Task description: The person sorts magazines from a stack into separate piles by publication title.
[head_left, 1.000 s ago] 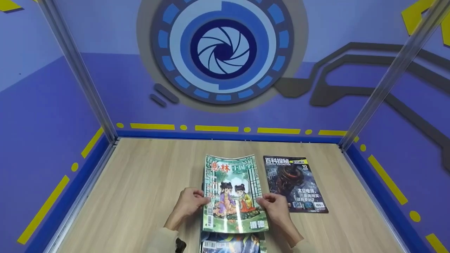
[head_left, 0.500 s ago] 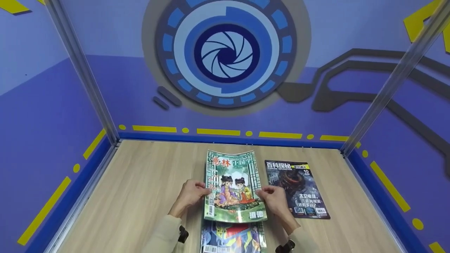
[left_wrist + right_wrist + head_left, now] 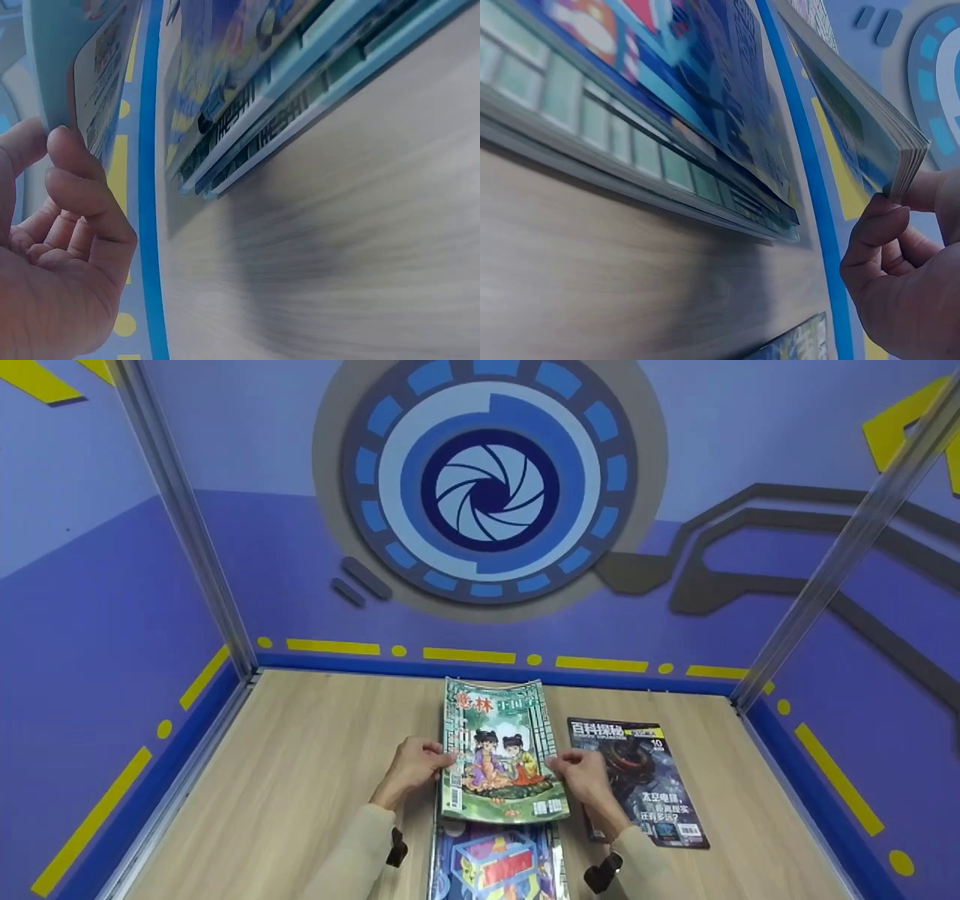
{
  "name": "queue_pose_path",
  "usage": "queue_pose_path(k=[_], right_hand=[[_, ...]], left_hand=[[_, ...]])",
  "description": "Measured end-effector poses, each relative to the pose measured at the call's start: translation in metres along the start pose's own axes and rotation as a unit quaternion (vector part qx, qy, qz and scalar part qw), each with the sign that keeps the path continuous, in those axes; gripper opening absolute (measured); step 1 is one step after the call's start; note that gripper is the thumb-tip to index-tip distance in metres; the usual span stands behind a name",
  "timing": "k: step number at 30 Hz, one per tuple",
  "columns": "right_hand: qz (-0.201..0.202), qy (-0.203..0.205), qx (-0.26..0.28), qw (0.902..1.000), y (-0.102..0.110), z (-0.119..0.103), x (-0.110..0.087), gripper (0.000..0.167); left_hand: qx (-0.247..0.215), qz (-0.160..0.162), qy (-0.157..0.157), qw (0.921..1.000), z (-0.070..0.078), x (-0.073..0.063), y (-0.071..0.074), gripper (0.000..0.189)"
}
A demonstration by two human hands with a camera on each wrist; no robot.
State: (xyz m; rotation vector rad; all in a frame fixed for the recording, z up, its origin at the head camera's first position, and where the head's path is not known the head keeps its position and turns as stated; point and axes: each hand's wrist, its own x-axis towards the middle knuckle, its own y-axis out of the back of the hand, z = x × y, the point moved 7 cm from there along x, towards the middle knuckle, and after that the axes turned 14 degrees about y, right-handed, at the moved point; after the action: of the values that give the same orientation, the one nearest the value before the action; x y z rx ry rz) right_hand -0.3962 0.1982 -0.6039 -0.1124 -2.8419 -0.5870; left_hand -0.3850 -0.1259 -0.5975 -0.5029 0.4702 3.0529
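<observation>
A green magazine (image 3: 501, 757) with two cartoon children on its cover is held up by both hands, its cover bowed slightly. My left hand (image 3: 414, 769) pinches its left edge between thumb and fingers, and my right hand (image 3: 585, 777) pinches the right edge. Both wrist views show this magazine lifted clear of the stack. Beneath and nearer to me lies a stack of magazines, topped by one with a blue and purple cover (image 3: 491, 862). Green page edges of the lower ones show in the left wrist view. The fingers behind the held magazine are partly hidden in the head view.
A dark magazine (image 3: 645, 791) lies on the wooden table (image 3: 322, 765) to the right, partly behind my right forearm. Purple-blue panels with a round emblem (image 3: 490, 491) stand at the back and sides, joined by metal posts (image 3: 191, 532).
Both hands have carried the green magazine slightly away from me, and more of the blue and purple cover below shows. The head view has tilted up a little.
</observation>
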Motion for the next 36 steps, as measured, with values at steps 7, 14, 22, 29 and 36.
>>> queue_pose_path(k=[7, 14, 22, 29, 36], right_hand=[[-0.006, -0.016, -0.008, 0.9998, -0.004, 0.006, 0.018, 0.014], [-0.012, -0.031, -0.009, 0.9994, -0.008, 0.009, 0.038, 0.013], [-0.023, -0.052, -0.031, 0.9979, -0.017, 0.021, 0.052, 0.011], [-0.016, -0.053, -0.043, 0.9975, -0.023, 0.028, 0.064, 0.012], [-0.015, -0.056, -0.042, 0.9975, -0.033, 0.036, 0.075, 0.017]], left_hand=[[-0.014, -0.004, 0.016, 0.9998, 0.002, 0.016, 0.0, 0.016], [-0.018, -0.002, 0.01, 0.9998, 0.009, 0.032, 0.001, 0.018], [-0.006, 0.013, 0.02, 0.9997, 0.007, 0.047, -0.001, 0.02], [0.017, 0.035, 0.014, 0.9991, 0.007, 0.062, -0.001, 0.023], [0.013, 0.052, 0.022, 0.9983, 0.0, 0.076, -0.002, 0.023]])
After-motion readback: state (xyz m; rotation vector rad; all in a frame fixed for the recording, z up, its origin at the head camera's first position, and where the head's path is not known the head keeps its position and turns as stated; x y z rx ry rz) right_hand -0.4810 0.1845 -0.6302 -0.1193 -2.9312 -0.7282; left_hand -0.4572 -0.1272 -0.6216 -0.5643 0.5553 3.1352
